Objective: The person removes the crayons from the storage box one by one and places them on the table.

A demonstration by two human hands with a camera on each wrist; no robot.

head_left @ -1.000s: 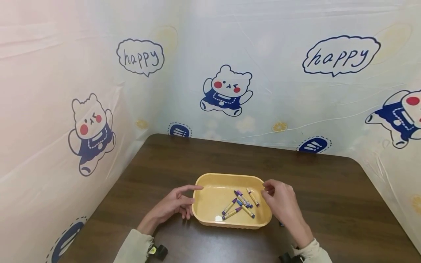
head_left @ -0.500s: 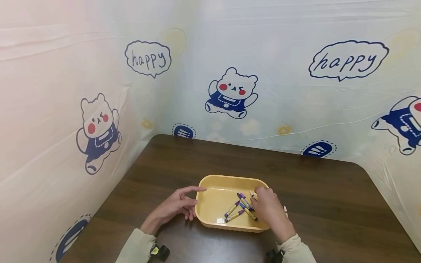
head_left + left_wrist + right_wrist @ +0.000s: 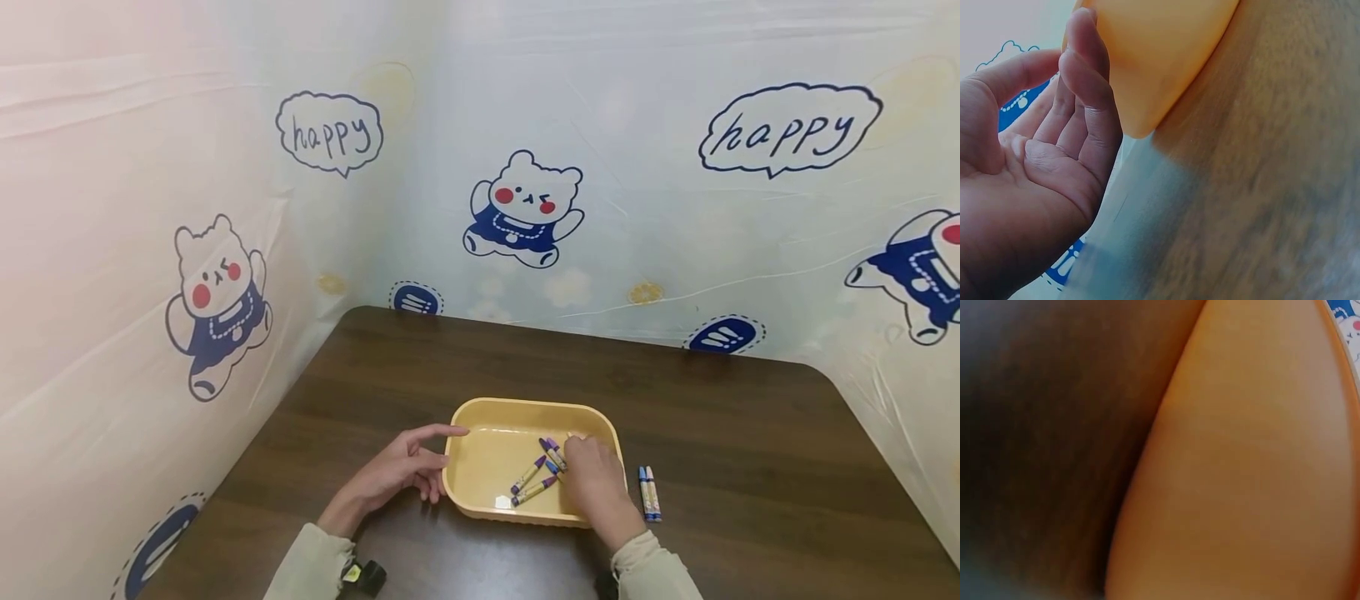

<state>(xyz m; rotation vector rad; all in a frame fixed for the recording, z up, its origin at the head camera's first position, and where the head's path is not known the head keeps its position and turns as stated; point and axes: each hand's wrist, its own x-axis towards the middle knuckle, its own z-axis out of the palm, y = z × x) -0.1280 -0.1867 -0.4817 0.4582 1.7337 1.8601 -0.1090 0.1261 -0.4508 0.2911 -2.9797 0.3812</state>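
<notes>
A yellow plastic tray (image 3: 480,467) sits on the table, with several purple and blue crayons (image 3: 533,492) lying loose inside. At its left end my left hand (image 3: 393,471) touches the rim, index finger straight over the edge and thumb against it. Seen in the left wrist view, the other fingers (image 3: 1097,112) bend loosely beside the tray's outer wall. My right hand (image 3: 596,483) reaches down inside the tray's right half, fingertips among the crayons. Its fingers are mostly hidden behind the back of the hand, so I cannot tell whether they pinch a crayon.
Two crayons, one blue-tipped (image 3: 644,493) and one pale-tipped (image 3: 653,493), lie side by side on the dark wooden table (image 3: 750,450) right of the tray. Printed plastic curtains (image 3: 420,208) stand behind and to the sides.
My right hand has moved from the tray's right rim leftward and down among the crayons. The two crayons outside have come into view as it shifted. My left hand has stayed put.
</notes>
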